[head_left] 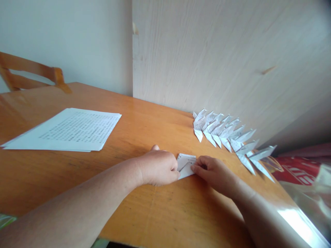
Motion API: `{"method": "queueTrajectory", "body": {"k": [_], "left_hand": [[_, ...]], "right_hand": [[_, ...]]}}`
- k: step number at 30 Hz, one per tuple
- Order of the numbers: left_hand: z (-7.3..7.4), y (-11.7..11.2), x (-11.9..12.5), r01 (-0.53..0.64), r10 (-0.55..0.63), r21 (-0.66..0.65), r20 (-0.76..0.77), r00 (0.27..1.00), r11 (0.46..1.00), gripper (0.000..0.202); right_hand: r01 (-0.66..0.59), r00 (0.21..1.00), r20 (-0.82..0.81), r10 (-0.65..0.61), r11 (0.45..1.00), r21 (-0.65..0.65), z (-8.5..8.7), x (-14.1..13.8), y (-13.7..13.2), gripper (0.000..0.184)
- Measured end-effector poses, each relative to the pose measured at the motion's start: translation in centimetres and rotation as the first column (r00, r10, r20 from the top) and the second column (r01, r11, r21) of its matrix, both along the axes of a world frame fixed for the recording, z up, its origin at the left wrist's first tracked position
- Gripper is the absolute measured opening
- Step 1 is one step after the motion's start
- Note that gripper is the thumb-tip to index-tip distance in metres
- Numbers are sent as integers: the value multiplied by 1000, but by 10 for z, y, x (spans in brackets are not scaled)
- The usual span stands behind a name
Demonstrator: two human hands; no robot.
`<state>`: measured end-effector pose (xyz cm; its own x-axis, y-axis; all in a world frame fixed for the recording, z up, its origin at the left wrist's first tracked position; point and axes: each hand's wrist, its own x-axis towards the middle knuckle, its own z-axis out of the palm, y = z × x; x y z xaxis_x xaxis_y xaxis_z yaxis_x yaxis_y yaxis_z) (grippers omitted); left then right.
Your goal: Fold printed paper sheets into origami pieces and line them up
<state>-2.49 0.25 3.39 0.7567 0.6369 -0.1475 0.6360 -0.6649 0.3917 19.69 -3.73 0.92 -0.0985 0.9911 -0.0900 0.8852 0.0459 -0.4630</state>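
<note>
A small folded sheet of printed paper (186, 165) lies on the wooden table between my two hands. My left hand (160, 166) is curled closed at its left edge, with fingers pressed on the paper. At the right edge, my right hand (212, 172) pinches the paper between thumb and fingers. A diagonal crease or flap shows in the part between them. Both hands cover the paper's side edges. Beyond my right hand stands a row of several folded paper pieces (227, 132) with pointed, raised ends.
A stack of printed sheets (74, 129) lies on the table (139, 120) at the left. A wooden chair (31, 72) stands past the far left corner. A pale wood panel (207, 51) rises behind the table. Red and white bags (300, 172) sit off the right edge.
</note>
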Motion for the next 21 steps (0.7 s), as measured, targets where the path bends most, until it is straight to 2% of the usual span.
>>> {"method": "queueTrajectory", "body": {"k": [8, 21], "left_hand": [[-3, -2, 3, -36, 36, 24, 1, 999, 999, 36], [-9, 0, 3, -30, 29, 32, 23, 999, 999, 22]], "right_hand": [[4, 1000, 19, -4, 1000, 10, 0, -1, 0, 25], [6, 999, 41, -6, 1000, -3, 2, -3, 0, 23]]}}
